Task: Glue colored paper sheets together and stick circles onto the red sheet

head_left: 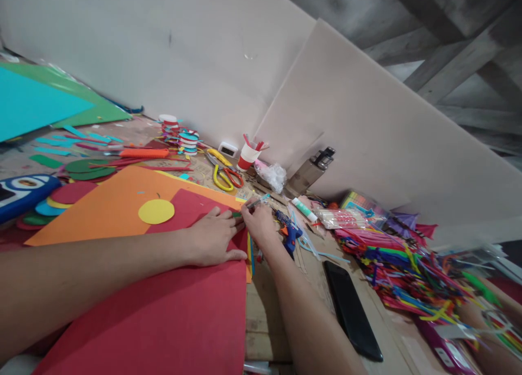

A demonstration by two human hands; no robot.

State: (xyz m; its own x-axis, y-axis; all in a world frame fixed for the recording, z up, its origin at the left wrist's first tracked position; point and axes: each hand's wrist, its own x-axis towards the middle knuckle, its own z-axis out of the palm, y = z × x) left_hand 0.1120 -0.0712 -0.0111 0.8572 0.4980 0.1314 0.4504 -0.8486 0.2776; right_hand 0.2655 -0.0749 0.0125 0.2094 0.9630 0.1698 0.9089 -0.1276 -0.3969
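My left hand (216, 236) lies flat with fingers stretched out, pressing on a large red sheet (183, 310). Under its fingertips shows a small bit of a green piece (236, 214), mostly hidden. Just to the right, my right hand (261, 223) is closed around a thin pen-like tool (260, 200) at the sheet's edge; its tip is hidden by the fingers. A yellow paper circle (156, 211) rests on the red and orange sheets, left of my left hand. The orange sheet (110, 206) lies partly beneath the red one.
A blue glue gun (292, 236) lies right of my right hand, with a black phone (351, 310) nearer. Behind are scissors (222, 171), a cup (248, 156) and a glue stick (304, 209). Pipe cleaners (399, 266) pile up rightward, beside another person's arm (485, 331).
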